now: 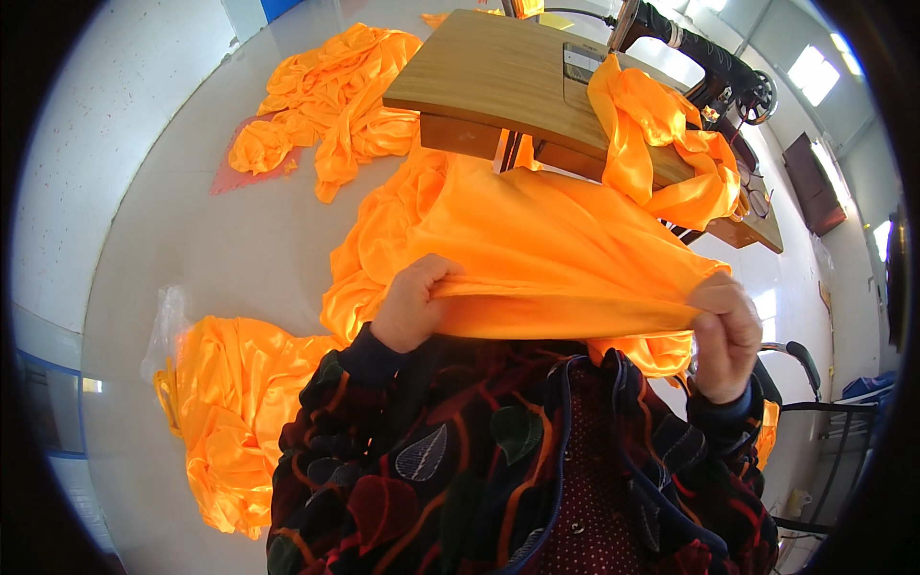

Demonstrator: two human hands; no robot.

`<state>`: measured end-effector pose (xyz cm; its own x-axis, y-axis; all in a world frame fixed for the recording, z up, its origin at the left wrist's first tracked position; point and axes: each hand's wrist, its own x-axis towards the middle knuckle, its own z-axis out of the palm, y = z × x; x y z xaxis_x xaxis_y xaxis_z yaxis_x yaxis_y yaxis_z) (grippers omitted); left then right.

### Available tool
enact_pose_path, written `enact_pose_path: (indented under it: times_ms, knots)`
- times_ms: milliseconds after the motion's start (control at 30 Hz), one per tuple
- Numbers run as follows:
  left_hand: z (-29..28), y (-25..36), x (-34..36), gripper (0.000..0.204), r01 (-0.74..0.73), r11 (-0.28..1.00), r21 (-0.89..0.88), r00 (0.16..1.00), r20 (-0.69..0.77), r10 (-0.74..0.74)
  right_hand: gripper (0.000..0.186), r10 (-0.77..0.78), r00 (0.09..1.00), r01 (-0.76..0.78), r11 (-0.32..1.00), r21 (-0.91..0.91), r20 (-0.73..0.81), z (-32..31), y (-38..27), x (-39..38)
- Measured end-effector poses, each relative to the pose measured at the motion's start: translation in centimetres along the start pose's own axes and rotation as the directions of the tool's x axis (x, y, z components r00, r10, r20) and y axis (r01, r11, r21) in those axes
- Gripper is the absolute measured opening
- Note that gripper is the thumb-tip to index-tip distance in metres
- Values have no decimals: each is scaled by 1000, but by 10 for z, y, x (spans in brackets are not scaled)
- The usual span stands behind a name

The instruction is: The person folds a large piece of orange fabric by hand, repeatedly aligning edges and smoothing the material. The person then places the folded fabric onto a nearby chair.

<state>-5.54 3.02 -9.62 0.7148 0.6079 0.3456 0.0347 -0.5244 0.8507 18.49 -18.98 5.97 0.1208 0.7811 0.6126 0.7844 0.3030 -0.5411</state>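
A large piece of shiny orange fabric lies across my lap and is stretched sideways between my hands. My left hand pinches its near edge at the left, fingers closed. At the right my right hand grips the other end of that edge, thumb and fingers pressed together. The edge between them is pulled fairly straight, with creases fanning away from it. Beyond the fabric stands a wooden sewing table carrying a black sewing machine. More orange cloth drapes over the table's near right side.
A heap of orange fabric lies on the floor at the far left, partly over a red mat. Another orange pile sits at the near left beside clear plastic. Eyeglasses rest at the table's right end. A dark chair stands at right.
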Motion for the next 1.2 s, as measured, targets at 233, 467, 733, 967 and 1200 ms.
enact_pose_path:
  times_ms: [233,467,733,967,1200]
  knots:
    - [-27,-6,-1,27,22,993,116,996,-92,-11,16,81,978,-43,980,194,-191,-53,22,-22]
    - [-43,-19,-8,19,22,985,168,999,-52,-14,16,289,884,-139,913,383,-368,-94,51,-42]
    - [-57,-44,-17,16,301,947,-115,954,46,-297,19,443,829,-232,827,512,-340,-102,91,-53]
    - [-56,-51,-29,18,241,814,-529,947,-54,-316,18,502,807,-261,776,575,-311,-102,105,-60]
    - [-35,-60,-47,18,309,715,-627,925,23,-380,18,518,794,-260,762,593,-319,-100,108,-65]
